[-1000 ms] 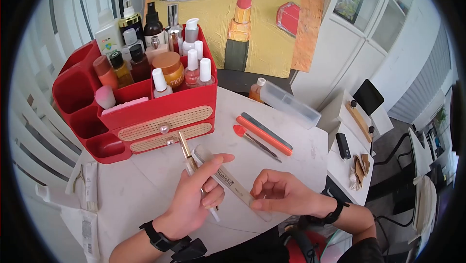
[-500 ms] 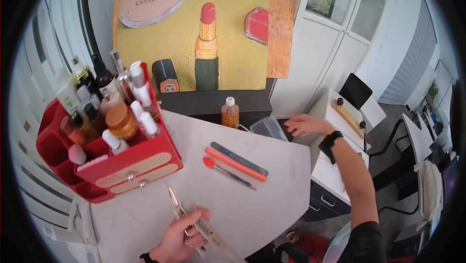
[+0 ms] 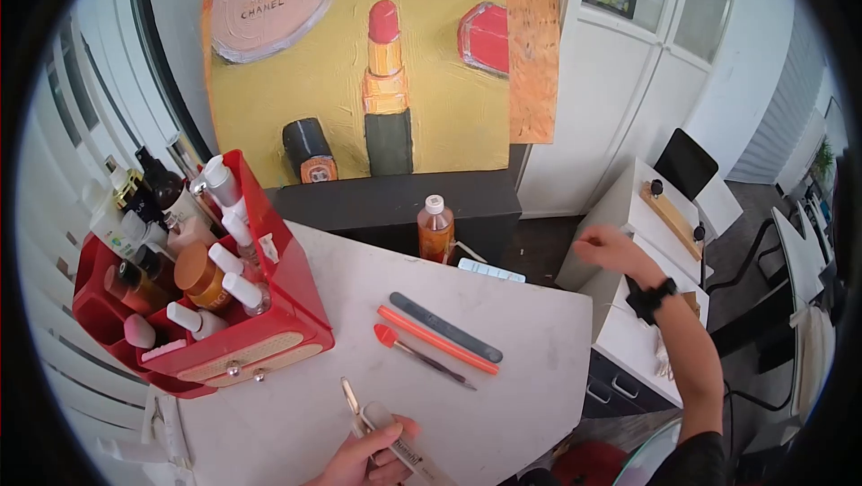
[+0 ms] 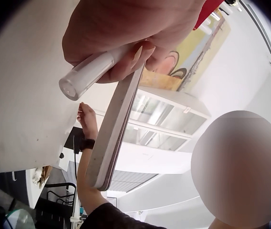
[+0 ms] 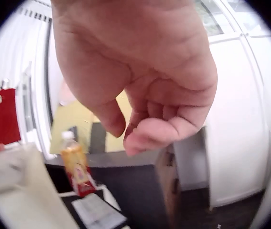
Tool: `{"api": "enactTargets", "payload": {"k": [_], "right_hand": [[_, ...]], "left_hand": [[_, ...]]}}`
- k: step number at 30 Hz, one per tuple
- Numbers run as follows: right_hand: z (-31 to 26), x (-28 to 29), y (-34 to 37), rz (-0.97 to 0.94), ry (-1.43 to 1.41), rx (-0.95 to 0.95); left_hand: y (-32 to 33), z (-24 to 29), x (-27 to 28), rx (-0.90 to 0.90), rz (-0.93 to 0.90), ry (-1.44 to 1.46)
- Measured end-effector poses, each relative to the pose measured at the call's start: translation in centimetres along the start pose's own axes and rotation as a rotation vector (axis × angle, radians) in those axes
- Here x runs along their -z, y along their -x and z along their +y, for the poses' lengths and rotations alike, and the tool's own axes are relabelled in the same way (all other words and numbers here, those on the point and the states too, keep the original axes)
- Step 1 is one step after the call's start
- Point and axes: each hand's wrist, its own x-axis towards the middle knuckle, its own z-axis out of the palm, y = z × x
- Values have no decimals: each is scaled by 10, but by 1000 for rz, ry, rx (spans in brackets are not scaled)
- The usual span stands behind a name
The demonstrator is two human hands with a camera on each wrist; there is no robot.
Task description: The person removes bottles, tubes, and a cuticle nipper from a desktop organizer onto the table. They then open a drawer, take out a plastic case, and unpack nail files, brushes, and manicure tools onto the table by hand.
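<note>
My left hand [image 3: 359, 461], low in the head view, grips a pale nail file [image 3: 413, 459] with dark lettering together with a slim gold-ended stick [image 3: 349, 394]. The left wrist view shows the file's layered edge [image 4: 116, 133] and a clear-ended tube [image 4: 90, 75] jutting from the same grasp. Beyond the table's right back edge hangs my right hand [image 3: 618, 251], its fingers loosely curled around nothing. On the table lie a dark grey nail file [image 3: 446, 327], an orange nail file [image 3: 440, 340] and a thin tool with a red heart-shaped end [image 3: 422, 356].
A red organizer [image 3: 296, 306] crowded with bottles and jars stands at the table's left. Behind the back edge are an orange drink bottle [image 3: 436, 227] and a dark ledge [image 3: 395, 203] under a lipstick painting [image 3: 449, 64]. White drawers [image 3: 628, 324] stand on the right.
My right hand has left the nail file, reached to the clear plastic box at the back, and now hovers empty farther right. The box has gone from view. My left hand has moved lower in view.
</note>
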Motion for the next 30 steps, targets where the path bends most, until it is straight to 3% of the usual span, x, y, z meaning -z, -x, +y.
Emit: {"api": "enactTargets", "payload": {"k": [2,4,5,6,8,10,13,15,17,19,20,22,24,26,30], "right_hand": [[-71,-5,55,40,-37,28],[-131,-20,113,-2,52,203],[-157,-33,141,-62,-44,280],[-179,-48,168,-121,-137,354],[-208,-83,212,-108,-48,481],[-234,-111,240,-157,-50,487],[-235,-138,253,-308,-121,329],[-232,-149,254,-309,-166,356],[-227,-161,252,-307,-213,380],[-220,-174,250,9,20,581],[-220,-176,248,9,18,582],[-222,-178,243,84,318,491],[-220,-186,236,95,353,489],[-220,-191,230,187,472,565],[-230,-188,240,290,328,683]], "left_hand": [[-4,-2,-1,-75,-38,17],[-4,-4,-5,-100,-30,13],[-4,-3,-7,-132,-47,7],[-4,-5,-9,-122,-46,5],[-2,-6,-13,-164,16,30],[2,-4,-17,-172,48,46],[5,-7,0,-193,43,83],[11,-12,9,-201,3,112],[22,-4,-2,-206,128,61],[26,-8,9,-193,223,78],[28,-9,14,-180,311,87],[37,-12,27,-202,309,141],[40,-15,40,-225,301,195],[40,-17,48,-257,176,247],[34,-16,23,-276,134,255]]}}
